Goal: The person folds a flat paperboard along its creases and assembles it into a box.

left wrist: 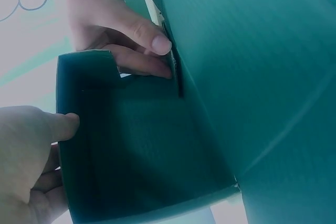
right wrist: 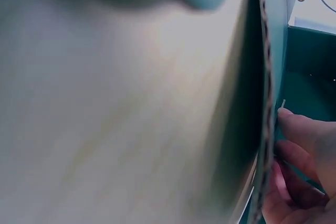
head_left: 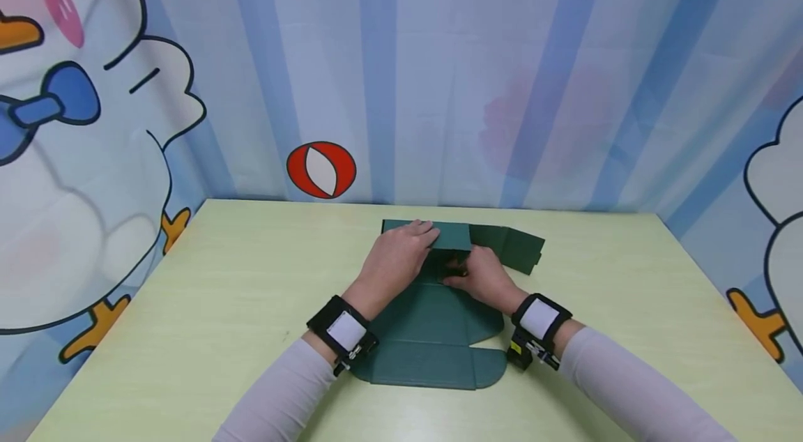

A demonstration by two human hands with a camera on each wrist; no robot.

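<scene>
A dark green cardboard box (head_left: pixel 420 320), partly folded, lies on the table with its lid panel spread toward the person. My left hand (head_left: pixel 401 254) grips the far wall; in the left wrist view its thumb (left wrist: pixel 67 125) is on the inner face and its fingers are outside. At the box's right side my right hand (head_left: pixel 486 278) pinches a small cardboard flap (left wrist: pixel 174 69) between thumb and index finger. The right wrist view has that thumb (right wrist: pixel 296 119) against a thin cardboard edge. The inside (left wrist: pixel 142 145) of the box shows nothing in it.
A long green side flap (head_left: pixel 523 247) sticks out to the right behind the right hand. Rounded lid flaps (head_left: pixel 489 367) lie near the front. Under everything is a pale yellow table (head_left: pixel 219 302), with a printed curtain (head_left: pixel 426 79) behind its far edge.
</scene>
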